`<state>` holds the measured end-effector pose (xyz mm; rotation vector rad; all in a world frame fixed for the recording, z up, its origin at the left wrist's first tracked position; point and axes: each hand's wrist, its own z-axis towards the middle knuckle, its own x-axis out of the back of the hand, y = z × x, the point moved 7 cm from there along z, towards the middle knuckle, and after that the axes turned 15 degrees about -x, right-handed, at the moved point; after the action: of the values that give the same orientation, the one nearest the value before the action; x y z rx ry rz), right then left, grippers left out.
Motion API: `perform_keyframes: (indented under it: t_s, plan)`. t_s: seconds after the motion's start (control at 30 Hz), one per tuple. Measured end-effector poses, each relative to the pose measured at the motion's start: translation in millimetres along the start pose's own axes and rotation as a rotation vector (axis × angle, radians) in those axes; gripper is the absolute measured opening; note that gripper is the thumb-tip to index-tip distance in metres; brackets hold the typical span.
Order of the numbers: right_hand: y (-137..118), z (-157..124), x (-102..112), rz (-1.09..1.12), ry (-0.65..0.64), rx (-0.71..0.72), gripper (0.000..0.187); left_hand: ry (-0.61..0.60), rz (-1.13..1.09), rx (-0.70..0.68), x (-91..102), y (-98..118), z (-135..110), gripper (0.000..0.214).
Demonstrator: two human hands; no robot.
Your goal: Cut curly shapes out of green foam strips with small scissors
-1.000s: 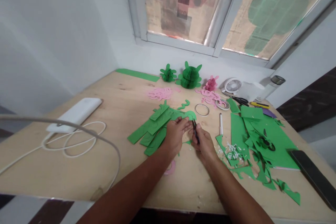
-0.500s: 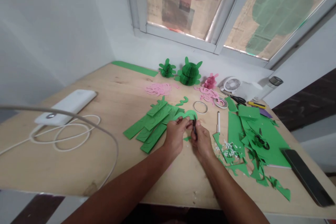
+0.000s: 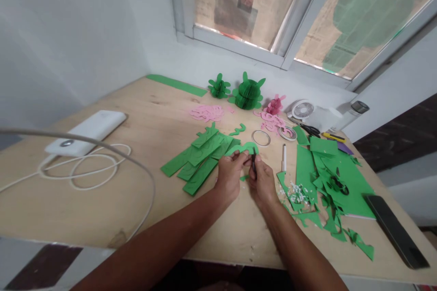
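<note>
A wavy green paper cutout (image 3: 251,146) is held just over the middle of a wooden table (image 3: 99,218) — pinched between the left hand's (image 3: 229,173) thumb and fingers. The right hand's (image 3: 265,179) fingers wrap around small dark scissors (image 3: 253,160), blades at the paper. Left lie green paper strips (image 3: 194,161); beyond, a thin ring (image 3: 261,138) and pink cutouts (image 3: 205,112) — right, a white pen (image 3: 284,158).

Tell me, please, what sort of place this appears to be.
Probably a paper-craft spot, perhaps in a home: a wooden table by a window, with a large green paper figure, loose green strips and black scissors in the right hand.
</note>
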<state>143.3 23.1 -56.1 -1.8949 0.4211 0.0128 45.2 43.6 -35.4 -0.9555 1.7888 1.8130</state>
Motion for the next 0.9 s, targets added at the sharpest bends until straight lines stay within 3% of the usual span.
perform_keyframes:
  t_s: [0.9]
  plan:
    - [-2.7,-1.8,-2.1,0.013,0.0,-0.002,0.052,-0.006,-0.007,0.007,-0.9,0.5,-0.8,0.018]
